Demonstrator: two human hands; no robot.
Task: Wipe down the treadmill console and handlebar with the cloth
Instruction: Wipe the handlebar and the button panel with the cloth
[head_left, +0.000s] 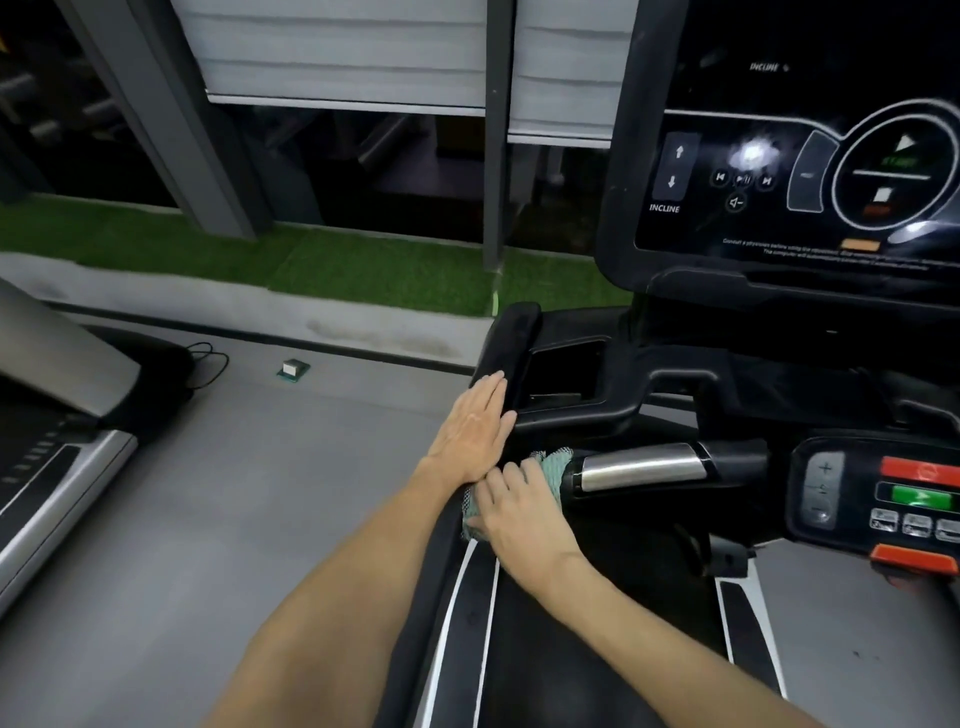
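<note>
Right hand (511, 512) presses a green mesh cloth (555, 464) around the black handlebar (524, 338), beside its silver metal sensor (641, 466); left hand (475, 428) rests flat, fingers extended, holding nothing. Likely risk: a rightward wipe overrunning onto the near button panel (878, 493) and pressing keys.

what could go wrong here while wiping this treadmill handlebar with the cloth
The cloth is bunched under the right hand, so it may smear rather than wipe the handlebar.
The control pad with its green and red buttons sits just past the metal grip; a long stroke could press one.
The left hand lies flat on the console edge and could slip if leaned on.
</note>
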